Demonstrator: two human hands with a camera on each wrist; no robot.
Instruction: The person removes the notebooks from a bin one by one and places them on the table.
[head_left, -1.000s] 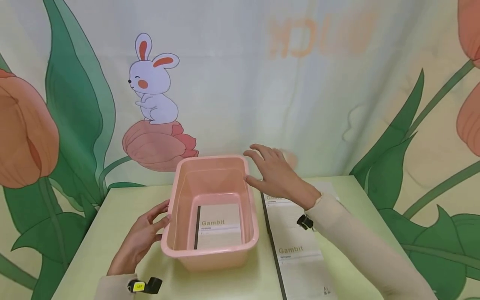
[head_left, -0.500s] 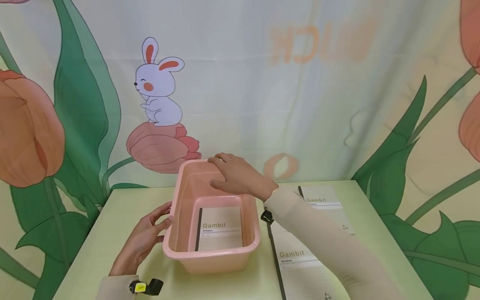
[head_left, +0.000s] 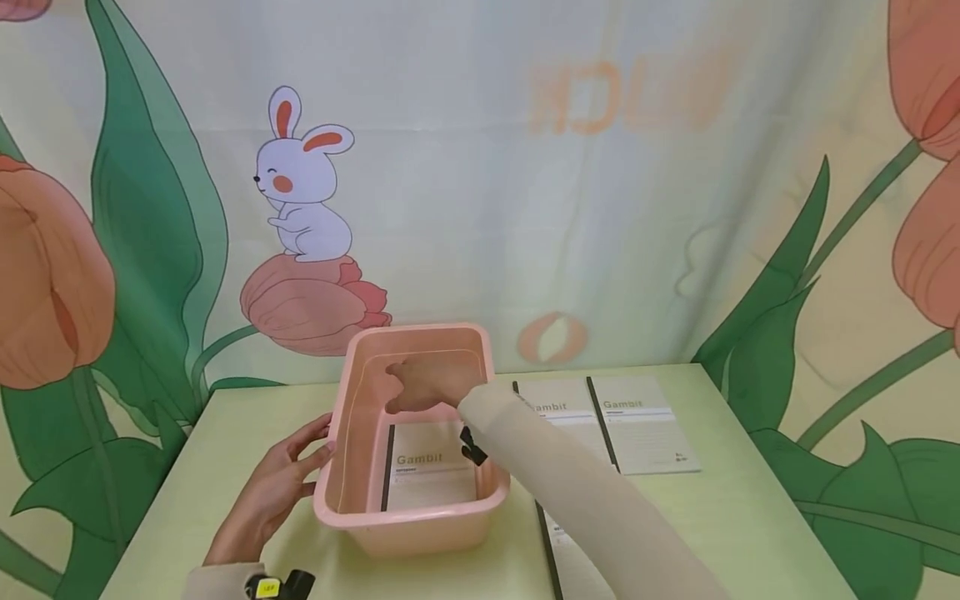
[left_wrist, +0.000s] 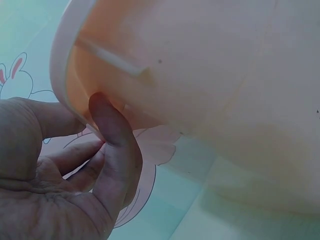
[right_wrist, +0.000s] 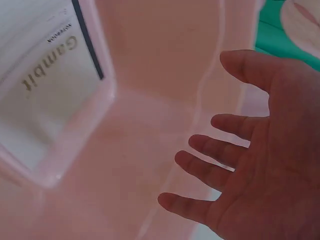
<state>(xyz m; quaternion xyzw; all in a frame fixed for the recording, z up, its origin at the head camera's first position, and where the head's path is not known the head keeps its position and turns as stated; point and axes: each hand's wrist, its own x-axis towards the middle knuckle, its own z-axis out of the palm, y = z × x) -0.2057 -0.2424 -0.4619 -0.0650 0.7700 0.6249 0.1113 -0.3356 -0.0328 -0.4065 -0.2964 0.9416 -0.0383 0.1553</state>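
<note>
A pink plastic basin (head_left: pixel 420 533) stands on the table, with a Gambit notebook (head_left: pixel 429 490) lying flat on its floor. My left hand (head_left: pixel 273 483) holds the basin's left side by the rim; up close in the left wrist view, the fingers (left_wrist: pixel 112 122) curl at the rim's edge. Reaching over the basin's far part, my right hand (head_left: pixel 427 385) has its fingers spread and holds nothing. The right wrist view has those fingers (right_wrist: pixel 212 150) in front of the pink inner wall, apart from the notebook (right_wrist: pixel 50 75).
Right of the basin lie more Gambit notebooks: one at the far right (head_left: pixel 645 429), another (head_left: pixel 558 408) beside it, and a nearer one (head_left: pixel 573 554) partly under the right sleeve. A curtain (head_left: pixel 465 208) printed with tulips and a rabbit hangs behind the table (head_left: pixel 750 500).
My right hand has moved left and down from the basin's right side to over its inside, uncovering the far notebooks. The left hand stays on the basin, which has hardly moved.
</note>
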